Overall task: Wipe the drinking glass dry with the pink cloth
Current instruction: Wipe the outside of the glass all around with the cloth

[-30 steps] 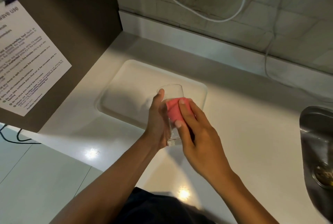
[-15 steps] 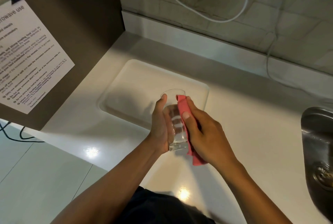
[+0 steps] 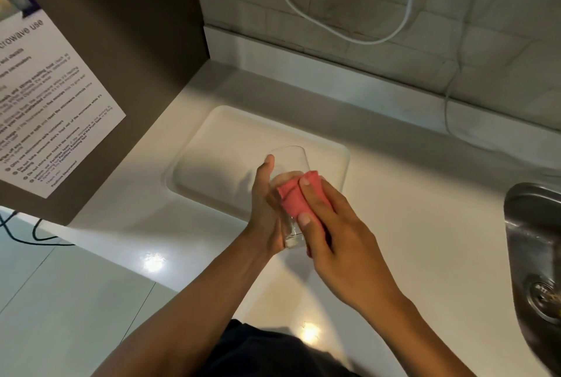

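Note:
A clear drinking glass (image 3: 290, 161) is held above the white counter, tilted with its mouth pointing away from me. My left hand (image 3: 265, 209) grips it from the left side, thumb up near the rim. My right hand (image 3: 337, 234) presses the folded pink cloth (image 3: 291, 197) against the glass's upper right side, two fingers laid over the cloth. The lower part of the cloth is hidden under my right palm.
A shallow white tray (image 3: 212, 146) lies on the counter just behind the glass. A steel sink (image 3: 534, 240) is at the right edge. A brown cabinet side with a printed notice (image 3: 45, 103) stands at left. White cables (image 3: 349, 30) hang on the tiled wall.
The cloth went from the glass's top face to its right side and is now back bunched on top, as my right hand rubbed around the glass. My left hand kept its grip.

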The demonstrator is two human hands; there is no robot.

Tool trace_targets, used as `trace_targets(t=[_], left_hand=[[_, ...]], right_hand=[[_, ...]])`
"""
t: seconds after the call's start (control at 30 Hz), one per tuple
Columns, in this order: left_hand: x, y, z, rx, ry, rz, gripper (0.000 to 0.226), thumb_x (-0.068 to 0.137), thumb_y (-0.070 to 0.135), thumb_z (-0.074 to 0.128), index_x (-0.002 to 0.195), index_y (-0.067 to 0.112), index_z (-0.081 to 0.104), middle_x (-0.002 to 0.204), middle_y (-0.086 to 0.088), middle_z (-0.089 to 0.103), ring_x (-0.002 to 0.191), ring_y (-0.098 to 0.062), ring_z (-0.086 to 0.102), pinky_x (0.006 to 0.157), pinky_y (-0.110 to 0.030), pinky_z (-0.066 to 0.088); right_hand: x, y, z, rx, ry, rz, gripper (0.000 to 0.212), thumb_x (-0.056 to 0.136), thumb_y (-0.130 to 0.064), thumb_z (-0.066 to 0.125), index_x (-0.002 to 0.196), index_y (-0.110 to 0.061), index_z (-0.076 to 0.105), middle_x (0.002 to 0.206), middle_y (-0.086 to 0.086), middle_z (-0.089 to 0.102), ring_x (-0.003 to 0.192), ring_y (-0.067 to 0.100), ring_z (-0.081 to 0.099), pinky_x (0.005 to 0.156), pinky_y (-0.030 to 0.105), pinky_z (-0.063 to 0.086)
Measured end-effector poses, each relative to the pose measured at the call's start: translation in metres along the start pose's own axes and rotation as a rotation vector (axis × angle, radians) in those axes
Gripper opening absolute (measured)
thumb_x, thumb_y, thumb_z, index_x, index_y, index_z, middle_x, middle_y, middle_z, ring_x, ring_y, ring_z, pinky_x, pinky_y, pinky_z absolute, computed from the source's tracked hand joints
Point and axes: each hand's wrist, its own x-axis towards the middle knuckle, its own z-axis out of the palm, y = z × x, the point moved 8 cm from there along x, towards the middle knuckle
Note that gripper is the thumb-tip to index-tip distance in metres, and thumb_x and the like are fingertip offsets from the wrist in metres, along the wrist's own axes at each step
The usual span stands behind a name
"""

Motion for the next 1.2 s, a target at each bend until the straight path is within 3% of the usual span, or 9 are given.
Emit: trace_targets(t=[0.13, 0.27, 0.4, 0.57, 0.7, 0.83, 0.93, 1.07, 1.2], left_hand=[[0.000, -0.005, -0.009, 0.147, 0.223, 0.022, 0.082, 0.091, 0.077, 0.046, 0.117, 0.009, 0.081, 0.123, -0.024, 0.077, 0.117, -0.040, 0.072, 0.105, -0.056, 0.054], [0.004, 0.008, -0.009, 0.058, 0.152, 0.039, 0.074, 0.096, 0.073, 0.046, 0.100, 0.012, 0.087, 0.107, -0.018, 0.082, 0.099, -0.033, 0.079, 0.084, -0.046, 0.065], [0.002, 0.019, -0.017, 0.093, 0.220, 0.079, 0.084, 0.084, 0.079, 0.056, 0.111, 0.002, 0.076, 0.106, -0.023, 0.079, 0.094, -0.039, 0.078, 0.082, -0.048, 0.064], [0.002, 0.013, -0.010, 0.103, 0.184, 0.037, 0.078, 0.093, 0.077, 0.045, 0.091, 0.012, 0.087, 0.101, -0.017, 0.083, 0.094, -0.033, 0.080, 0.080, -0.045, 0.066], [0.005, 0.024, -0.016, 0.116, 0.281, 0.080, 0.080, 0.089, 0.078, 0.051, 0.108, 0.004, 0.077, 0.111, -0.020, 0.077, 0.097, -0.036, 0.075, 0.090, -0.048, 0.060], [0.003, 0.005, -0.011, 0.101, 0.210, 0.013, 0.080, 0.091, 0.079, 0.047, 0.093, 0.008, 0.084, 0.093, -0.017, 0.081, 0.080, -0.032, 0.080, 0.072, -0.042, 0.064], [0.003, 0.015, -0.017, 0.069, 0.249, 0.030, 0.079, 0.088, 0.078, 0.053, 0.109, 0.004, 0.073, 0.106, -0.018, 0.074, 0.085, -0.034, 0.075, 0.079, -0.043, 0.062], [-0.001, 0.009, -0.018, 0.106, 0.299, 0.060, 0.081, 0.090, 0.078, 0.050, 0.106, 0.005, 0.080, 0.113, -0.024, 0.076, 0.097, -0.037, 0.076, 0.090, -0.050, 0.062], [-0.002, 0.008, -0.010, 0.066, 0.166, 0.019, 0.079, 0.089, 0.080, 0.046, 0.093, 0.011, 0.084, 0.096, -0.014, 0.079, 0.079, -0.030, 0.078, 0.073, -0.041, 0.060]], right_hand=[[0.014, 0.015, -0.010, 0.061, 0.018, 0.119, 0.054, 0.104, -0.061, 0.024, 0.156, -0.048, 0.028, 0.162, -0.021, 0.032, 0.123, -0.007, 0.056, 0.099, -0.001, 0.026], [0.016, -0.006, -0.008, -0.023, 0.018, 0.020, 0.052, 0.107, -0.056, 0.025, 0.158, -0.049, 0.018, 0.166, -0.013, 0.026, 0.116, 0.017, 0.067, 0.102, 0.032, 0.054], [-0.002, -0.002, -0.003, 0.001, -0.011, 0.002, 0.051, 0.107, -0.057, 0.025, 0.157, -0.051, 0.019, 0.165, -0.020, 0.026, 0.133, 0.009, 0.054, 0.107, 0.015, 0.037], [0.008, -0.008, -0.009, 0.044, 0.045, 0.040, 0.050, 0.108, -0.053, 0.028, 0.157, -0.047, 0.025, 0.165, -0.014, 0.030, 0.116, 0.020, 0.067, 0.098, 0.039, 0.057], [-0.010, -0.007, -0.008, -0.034, 0.059, -0.023, 0.049, 0.108, -0.050, 0.027, 0.157, -0.044, 0.028, 0.164, -0.015, 0.032, 0.137, 0.012, 0.050, 0.108, 0.022, 0.040], [0.004, -0.005, -0.013, -0.025, 0.079, 0.036, 0.048, 0.109, -0.048, 0.029, 0.157, -0.042, 0.031, 0.163, -0.012, 0.035, 0.131, 0.015, 0.056, 0.107, 0.027, 0.042], [-0.013, -0.017, -0.008, -0.104, 0.038, -0.083, 0.050, 0.107, -0.046, 0.032, 0.157, -0.041, 0.029, 0.164, -0.006, 0.035, 0.118, 0.019, 0.065, 0.099, 0.030, 0.051], [-0.004, 0.002, -0.013, -0.014, 0.034, 0.018, 0.048, 0.108, -0.050, 0.030, 0.156, -0.045, 0.031, 0.162, -0.013, 0.035, 0.137, 0.015, 0.051, 0.107, 0.019, 0.033], [-0.005, -0.015, -0.011, -0.101, 0.028, -0.056, 0.050, 0.108, -0.046, 0.032, 0.158, -0.042, 0.029, 0.165, -0.008, 0.030, 0.123, 0.019, 0.062, 0.106, 0.030, 0.048]])
